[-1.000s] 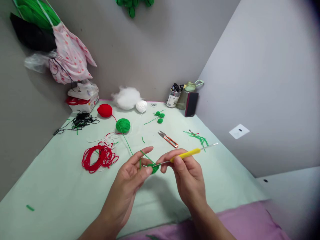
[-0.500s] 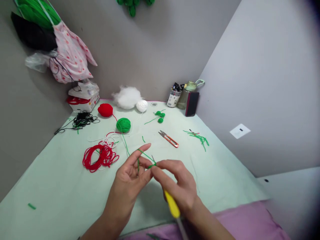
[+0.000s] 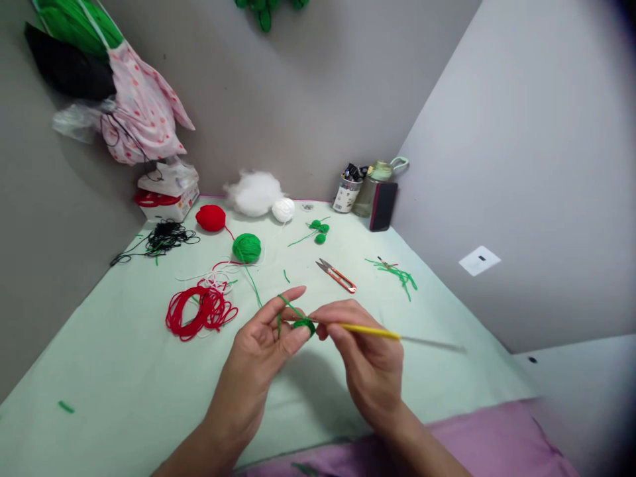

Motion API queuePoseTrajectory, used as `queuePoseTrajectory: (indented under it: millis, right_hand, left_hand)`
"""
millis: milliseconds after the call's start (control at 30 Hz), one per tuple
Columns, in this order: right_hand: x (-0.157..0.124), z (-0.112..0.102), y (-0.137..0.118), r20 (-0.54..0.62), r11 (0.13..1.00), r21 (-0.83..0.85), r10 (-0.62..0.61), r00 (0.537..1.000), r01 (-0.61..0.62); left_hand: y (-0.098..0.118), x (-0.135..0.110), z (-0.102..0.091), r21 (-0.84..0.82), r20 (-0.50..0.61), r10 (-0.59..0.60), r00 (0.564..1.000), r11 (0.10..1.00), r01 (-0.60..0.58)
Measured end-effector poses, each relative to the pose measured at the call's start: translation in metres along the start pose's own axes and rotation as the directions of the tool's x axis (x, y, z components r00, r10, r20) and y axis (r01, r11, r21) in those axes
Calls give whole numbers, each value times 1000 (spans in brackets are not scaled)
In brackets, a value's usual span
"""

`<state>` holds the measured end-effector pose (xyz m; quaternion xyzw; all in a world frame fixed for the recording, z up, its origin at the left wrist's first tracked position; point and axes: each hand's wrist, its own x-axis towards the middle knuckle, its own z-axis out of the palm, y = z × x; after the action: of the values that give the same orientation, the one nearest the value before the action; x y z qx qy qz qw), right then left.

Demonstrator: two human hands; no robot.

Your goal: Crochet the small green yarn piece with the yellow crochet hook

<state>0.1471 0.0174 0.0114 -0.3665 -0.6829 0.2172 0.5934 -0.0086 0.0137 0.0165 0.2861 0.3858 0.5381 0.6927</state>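
Note:
My left hand pinches a small green crochet piece between thumb and fingers, with green yarn looped over the raised index finger. That strand runs back to a green yarn ball on the pale green table. My right hand grips a crochet hook with a yellow handle, its tip at the green piece and its metal end pointing right.
Loose red yarn, a red ball, a white ball, white stuffing and black thread lie behind. Orange snips, green scraps, a pen cup, a bottle sit right.
My right hand has swung the hook from pointing down toward me to lying level and pointing right. The left hand has kept its pinch on the green piece.

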Motion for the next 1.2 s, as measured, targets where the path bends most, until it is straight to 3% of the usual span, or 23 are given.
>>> queuePoseTrajectory:
  millis: [100, 167, 267, 367, 467, 567, 800, 900, 1033, 1200]
  right_hand:
    - [-9, -2, -1, 94, 945, -245, -201, 975, 219]
    - [-11, -4, 0, 84, 940, -251, -219, 972, 233]
    - [-6, -6, 0, -62, 999, -24, -25, 998, 24]
    - [0, -4, 2, -46, 973, 194, 138, 989, -127]
    - [1, -1, 5, 15, 956, 233, 181, 983, -179]
    - [-1, -1, 9, -15, 926, 284, 262, 965, -247]
    - [2, -4, 11, 8, 828, 447, 374, 927, -338]
    - [-1, -4, 7, -2, 856, 421, 333, 943, -301]
    - [-7, -5, 2, -6, 958, 203, 206, 978, -201]
    - [-11, -5, 2, 53, 997, 25, -71, 996, 69]
  left_hand:
    - [-3, 0, 2, -76, 7, -54, 999, 996, 54]
    - [-1, 2, 1, -142, 62, -162, 985, 975, 169]
    - [3, 6, -2, -198, 102, -223, 969, 951, 239]
    - [4, 6, -2, -127, 50, -114, 992, 985, 120]
    - [0, 3, -1, 14, 54, -39, 998, 999, 39]
    - [-3, 0, -4, 115, 52, -12, 999, 993, 6]
    - [0, 0, -9, 151, 34, -11, 999, 988, 6]
    - [-1, 0, -12, 173, 25, 10, 1000, 985, -14]
    - [-3, 1, -14, 233, -5, 85, 996, 969, -82]
    - [-4, -1, -8, 351, -68, 205, 976, 921, -169]
